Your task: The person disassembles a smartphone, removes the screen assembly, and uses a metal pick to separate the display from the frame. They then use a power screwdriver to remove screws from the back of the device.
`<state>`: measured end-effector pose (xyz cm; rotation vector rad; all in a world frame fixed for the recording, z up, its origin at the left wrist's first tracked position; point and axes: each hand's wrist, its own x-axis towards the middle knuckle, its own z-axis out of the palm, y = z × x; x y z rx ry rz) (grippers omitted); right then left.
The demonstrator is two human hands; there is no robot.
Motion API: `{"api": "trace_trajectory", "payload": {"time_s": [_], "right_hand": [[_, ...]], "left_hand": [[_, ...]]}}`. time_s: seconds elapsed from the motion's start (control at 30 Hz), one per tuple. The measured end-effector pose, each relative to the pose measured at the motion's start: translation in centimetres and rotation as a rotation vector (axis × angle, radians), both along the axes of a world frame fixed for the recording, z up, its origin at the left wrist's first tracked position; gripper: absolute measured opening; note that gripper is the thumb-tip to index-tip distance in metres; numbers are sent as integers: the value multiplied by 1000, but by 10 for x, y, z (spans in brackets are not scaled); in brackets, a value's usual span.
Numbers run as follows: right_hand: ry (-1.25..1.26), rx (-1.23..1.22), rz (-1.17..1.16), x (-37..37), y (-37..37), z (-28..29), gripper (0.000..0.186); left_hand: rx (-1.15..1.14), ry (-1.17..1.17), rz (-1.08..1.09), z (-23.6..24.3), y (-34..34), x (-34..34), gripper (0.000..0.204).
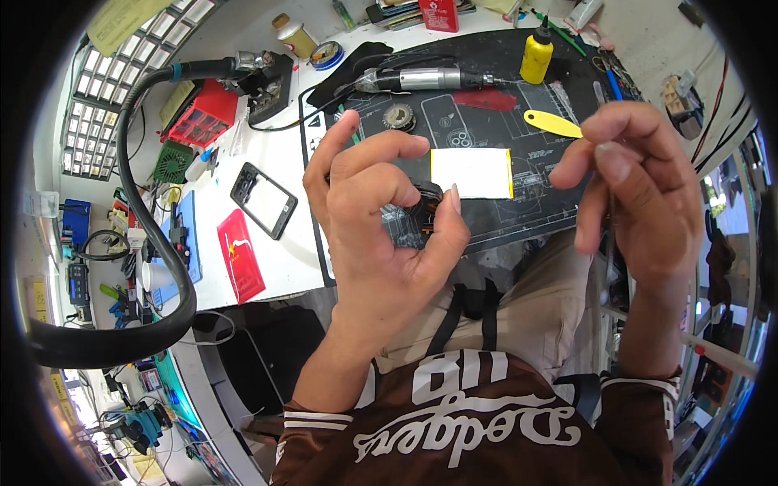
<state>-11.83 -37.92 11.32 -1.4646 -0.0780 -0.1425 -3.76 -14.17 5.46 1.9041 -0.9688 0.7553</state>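
Note:
My left hand (377, 211) is raised above the near edge of the black work mat. Between its thumb and a bent finger it pinches a small dark part (428, 197) with a coppery patch; the fingers hide much of it, and its kind cannot be made out. At the right, my right hand (652, 186) is curled with thumb and fingers together around a thin, pale stick-like tool (609, 235). The tool stands nearly upright and sticks out below the fingers. Behind the left hand, a white rectangular battery-like pack (472, 172) with yellow edges lies on the mat (519, 219).
A yellow pry tool (553, 123), a yellow dropper bottle (536, 57) and a silver rotary tool (429, 78) lie or stand farther back. To the left are a phone frame (265, 201) and a red packet (241, 255). A thick black flexible hose (130, 178) arches over the left side.

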Motion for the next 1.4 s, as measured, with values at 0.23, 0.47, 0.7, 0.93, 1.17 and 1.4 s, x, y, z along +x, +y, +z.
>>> {"api": "trace_trajectory", "payload": {"time_s": [0.23,0.47,0.7,0.93,1.17,1.4], "right_hand": [[-13,954,124,0,-5,-71,57],[-40,67,10,-9,24,-52,53],[-147,-4,-115,-5,57,-28,26],[-495,-309,-125,4,39,-38,33],[-441,-229,-194,-2,66,-44,29],[-490,-274,-221,-2,72,-47,18]], "left_hand": [[14,-7,5,2,0,1,49],[150,-6,43,8,3,-3,50],[-9,-19,9,0,-4,2,48],[-15,-1,18,2,-4,0,46],[-27,4,6,4,-5,-2,45],[65,1,21,4,0,-5,46]]}}
